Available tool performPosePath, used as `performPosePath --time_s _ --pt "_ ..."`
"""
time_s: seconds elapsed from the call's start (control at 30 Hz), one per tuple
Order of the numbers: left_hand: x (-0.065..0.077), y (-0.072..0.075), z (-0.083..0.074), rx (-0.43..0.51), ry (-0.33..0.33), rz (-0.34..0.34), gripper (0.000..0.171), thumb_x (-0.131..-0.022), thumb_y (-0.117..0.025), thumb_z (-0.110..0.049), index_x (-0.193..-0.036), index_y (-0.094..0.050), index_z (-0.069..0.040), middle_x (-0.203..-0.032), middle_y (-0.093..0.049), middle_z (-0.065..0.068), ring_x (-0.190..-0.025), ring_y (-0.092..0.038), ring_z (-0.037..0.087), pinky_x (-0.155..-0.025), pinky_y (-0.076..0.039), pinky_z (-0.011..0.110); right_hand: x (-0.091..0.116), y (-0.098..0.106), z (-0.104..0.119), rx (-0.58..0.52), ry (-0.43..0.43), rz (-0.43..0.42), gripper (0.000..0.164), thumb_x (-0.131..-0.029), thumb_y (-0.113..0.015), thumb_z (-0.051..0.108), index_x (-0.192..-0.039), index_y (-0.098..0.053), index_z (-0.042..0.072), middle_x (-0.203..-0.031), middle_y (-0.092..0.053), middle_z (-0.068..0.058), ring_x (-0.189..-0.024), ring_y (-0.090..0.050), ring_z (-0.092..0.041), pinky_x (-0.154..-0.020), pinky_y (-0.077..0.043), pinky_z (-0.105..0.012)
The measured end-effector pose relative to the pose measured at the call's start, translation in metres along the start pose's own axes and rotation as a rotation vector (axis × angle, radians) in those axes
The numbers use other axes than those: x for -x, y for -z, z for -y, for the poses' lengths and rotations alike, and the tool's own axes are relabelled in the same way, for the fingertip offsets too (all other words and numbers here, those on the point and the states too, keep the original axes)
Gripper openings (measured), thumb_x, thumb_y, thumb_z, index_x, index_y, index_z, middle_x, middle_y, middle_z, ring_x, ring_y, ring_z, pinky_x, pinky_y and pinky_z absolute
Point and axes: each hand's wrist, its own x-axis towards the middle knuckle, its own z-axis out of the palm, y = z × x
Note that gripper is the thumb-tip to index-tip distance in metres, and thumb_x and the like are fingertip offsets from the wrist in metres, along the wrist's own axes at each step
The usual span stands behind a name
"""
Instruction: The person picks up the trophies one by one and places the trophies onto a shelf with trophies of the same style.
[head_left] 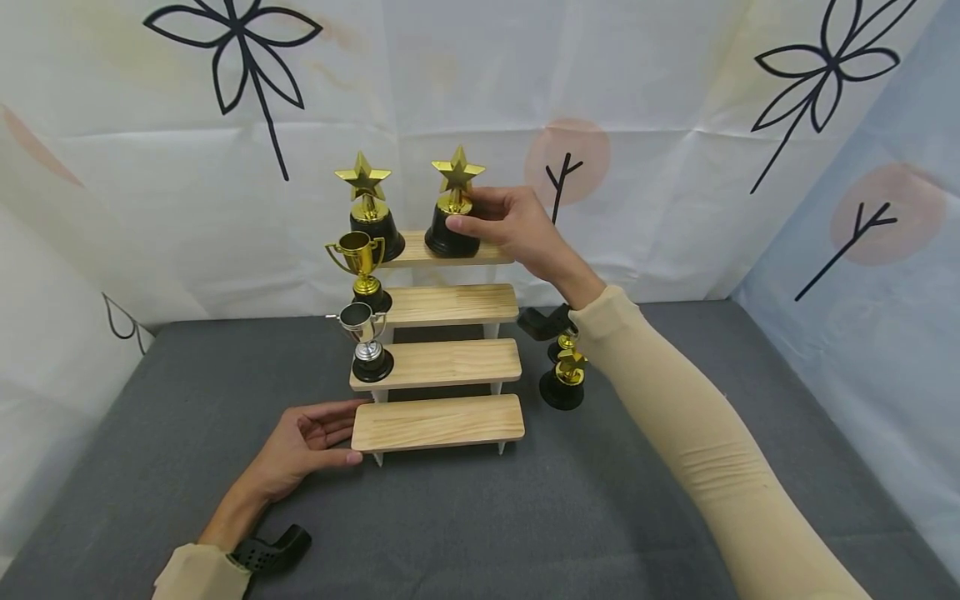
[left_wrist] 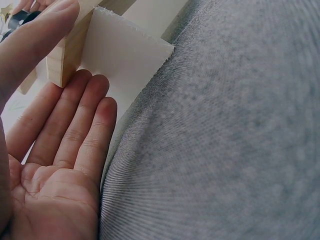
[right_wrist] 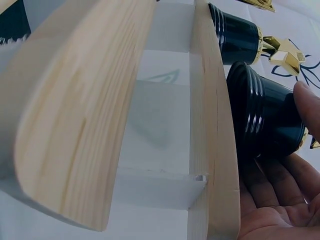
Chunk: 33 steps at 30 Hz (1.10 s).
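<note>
My right hand (head_left: 517, 225) holds a gold star trophy (head_left: 452, 204) by its black base at the top step of a wooden stepped display stand (head_left: 438, 422). In the right wrist view, thumb and fingers lie on opposite sides of that black base (right_wrist: 275, 112), which tilts slightly beside the board. Another star trophy (head_left: 372, 218) stands at the top step's left end. Below it are a gold cup trophy (head_left: 360, 258) and a silver cup trophy (head_left: 369, 346), one per step. My left hand (head_left: 303, 446) touches the bottom step's left end, its fingers (left_wrist: 87, 130) extended.
On the grey cloth (head_left: 450, 533) right of the stand, a small gold star trophy (head_left: 564, 382) stands with another gold-topped trophy behind it, partly hidden by the right wrist's camera (head_left: 543, 322). A patterned white curtain (head_left: 450, 75) hangs behind the stand.
</note>
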Motion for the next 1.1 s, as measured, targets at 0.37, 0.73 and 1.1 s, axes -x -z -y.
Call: performPosePath --time_s 0.37,0.73,1.1 --pt "-0.0003 -0.0002 0.0001 0.000 -0.003 -0.001 0.067 -0.079 -0.075 0.019 -0.136 -0.041 0.027 -0.130 -0.066 0.002 -0.119 -0.065 0.016 -0.100 -0.055 0.031 -0.0024 -0.0038 -0.0001 0.009 -0.017 0.015 0.049 -0.094 -0.075 0.009 -0.139 -0.059 -0.001 -0.129 -0.068 -0.015 -0.119 -0.065 -0.020 -0.102 -0.055 -0.031" --pt "-0.0002 0.0000 0.0003 0.016 -0.020 0.011 0.066 -0.079 -0.075 0.019 -0.136 -0.042 0.027 -0.130 -0.067 0.003 -0.119 -0.064 0.017 -0.100 -0.055 0.032 -0.0039 -0.0068 0.0016 0.019 -0.039 0.021 0.048 -0.093 -0.076 0.008 -0.137 -0.061 -0.002 -0.123 -0.070 -0.016 -0.114 -0.068 -0.021 -0.098 -0.057 -0.032" --pt "0.0000 -0.0002 0.0001 0.003 -0.019 0.011 0.066 -0.079 -0.075 0.019 -0.136 -0.043 0.026 -0.131 -0.066 0.004 -0.119 -0.064 0.017 -0.101 -0.055 0.032 -0.0065 -0.0091 0.0020 0.042 -0.042 0.033 0.047 -0.093 -0.077 0.011 -0.136 -0.063 -0.001 -0.120 -0.072 -0.015 -0.111 -0.069 -0.020 -0.096 -0.058 -0.031"
